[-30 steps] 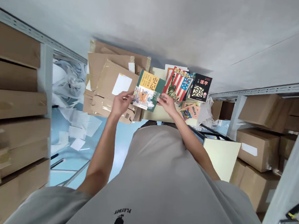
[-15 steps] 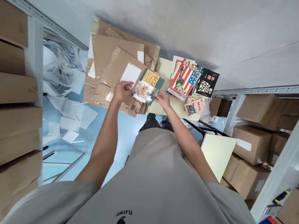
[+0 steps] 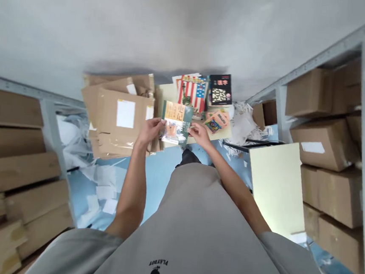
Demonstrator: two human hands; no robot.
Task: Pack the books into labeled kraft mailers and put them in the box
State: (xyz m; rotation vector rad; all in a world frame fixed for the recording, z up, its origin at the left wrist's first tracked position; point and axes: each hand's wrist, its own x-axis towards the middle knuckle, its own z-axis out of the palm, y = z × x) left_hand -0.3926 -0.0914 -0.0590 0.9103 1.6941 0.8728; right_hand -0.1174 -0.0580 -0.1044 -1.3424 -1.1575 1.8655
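Through the head camera I had both bare hands in sight, over the front of a pale table (image 3: 163, 93); between them was a green-edged book (image 3: 174, 122), its illustrated cover facing up at me and its print a little blurred. My left hand (image 3: 150, 130) had the book's left edge pinched between thumb and fingers; my right hand (image 3: 199, 134) had the right edge in a like pinch; both grips were closed down to the book's thickness, with the other fingers curled loosely. The book overlapped the table's near edge in that view; whether its underside touched the tabletop I could not tell.

Just beyond it lay a flag-patterned book (image 3: 191, 91), partly hidden by the held one; to the right of that was a black book (image 3: 220, 89) with a white grid on its cover; nearer me were some small pink booklets (image 3: 217, 121), close to my right hand. Flattened cardboard (image 3: 107, 122) with a white label (image 3: 125, 113) covered the table's left part, near my left hand; a heap of white paper scraps (image 3: 244, 120) sat past the right end; brown boxes (image 3: 329, 190) filled shelves on both sides.
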